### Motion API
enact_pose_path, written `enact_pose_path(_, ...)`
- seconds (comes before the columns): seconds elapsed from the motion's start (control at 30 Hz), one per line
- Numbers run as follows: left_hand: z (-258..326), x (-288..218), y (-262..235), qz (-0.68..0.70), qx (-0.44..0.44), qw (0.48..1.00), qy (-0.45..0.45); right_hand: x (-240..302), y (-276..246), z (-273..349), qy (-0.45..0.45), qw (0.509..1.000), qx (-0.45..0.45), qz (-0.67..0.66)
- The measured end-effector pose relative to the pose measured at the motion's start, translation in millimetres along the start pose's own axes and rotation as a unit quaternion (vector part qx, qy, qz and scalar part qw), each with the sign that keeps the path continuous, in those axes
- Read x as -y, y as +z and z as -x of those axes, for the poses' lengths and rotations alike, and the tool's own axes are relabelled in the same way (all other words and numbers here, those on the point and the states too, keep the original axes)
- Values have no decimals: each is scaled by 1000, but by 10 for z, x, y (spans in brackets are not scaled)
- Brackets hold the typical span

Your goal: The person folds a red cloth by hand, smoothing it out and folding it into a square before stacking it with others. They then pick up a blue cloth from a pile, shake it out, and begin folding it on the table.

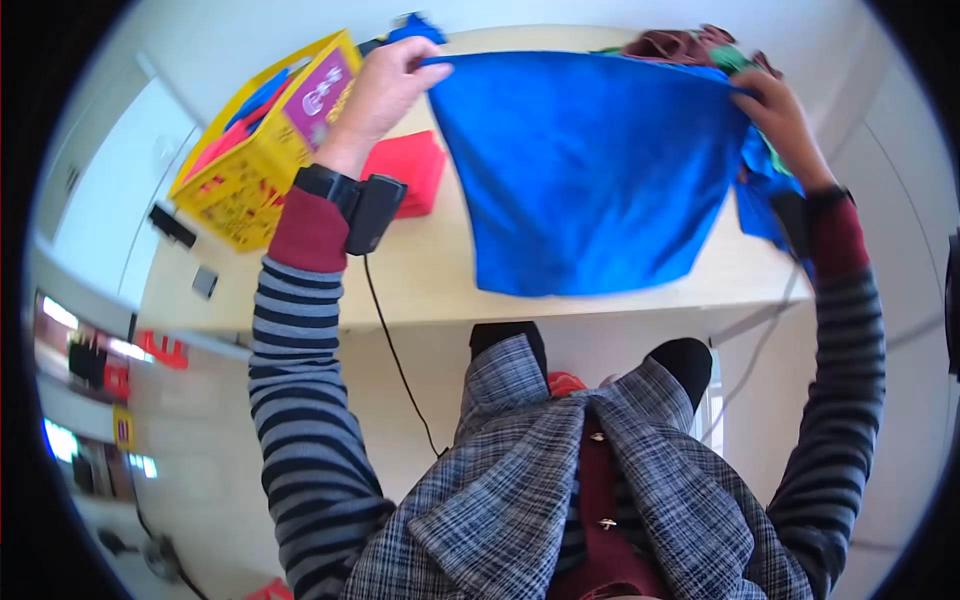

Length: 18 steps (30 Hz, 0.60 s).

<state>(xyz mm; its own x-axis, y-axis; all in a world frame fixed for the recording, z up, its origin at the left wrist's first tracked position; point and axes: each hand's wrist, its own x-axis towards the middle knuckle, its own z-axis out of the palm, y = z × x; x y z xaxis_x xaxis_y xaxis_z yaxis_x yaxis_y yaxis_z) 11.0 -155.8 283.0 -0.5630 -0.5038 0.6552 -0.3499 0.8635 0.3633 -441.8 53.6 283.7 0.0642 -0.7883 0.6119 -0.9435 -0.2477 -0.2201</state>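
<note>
A blue cloth [595, 175] hangs spread out over the table, stretched between my two hands. My left hand [385, 90] pinches its upper left corner, and my right hand [775, 110] pinches the upper right one. The cloth's lower edge hangs loose near the table's front edge. Beside my left wrist lies a folded red cloth [412, 172], partly hidden by the forearm. Behind and beside my right hand is a heap of crumpled cloths [690, 45] in brown, green and blue, partly covered by the blue cloth and my hand.
At the left of the pale table [400, 300] stands a yellow basket [235, 195] holding red and blue cloths. Near it lie a black object [172, 227] and a small grey square [205, 282]. A dark cable [395, 350] runs down from my left wrist device [376, 213].
</note>
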Motion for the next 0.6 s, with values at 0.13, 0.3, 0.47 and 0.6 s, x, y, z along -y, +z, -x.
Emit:
enact_pose_path(0.13,-368,206,110,69,-87,994,16,245,-64,-189,-14,996,-88,7)
enact_pose_path(0.3,-118,-137,189,6,-156,985,66,259,-168,99,-59,988,-132,49)
enact_pose_path(0.47,1339,438,986,84,8,996,-29,250,1003,1056,-37,998,-6,-49)
enact_pose_path(0.6,2325,478,1444,67,47,988,-134,345,1554,1798,22,991,111,-68)
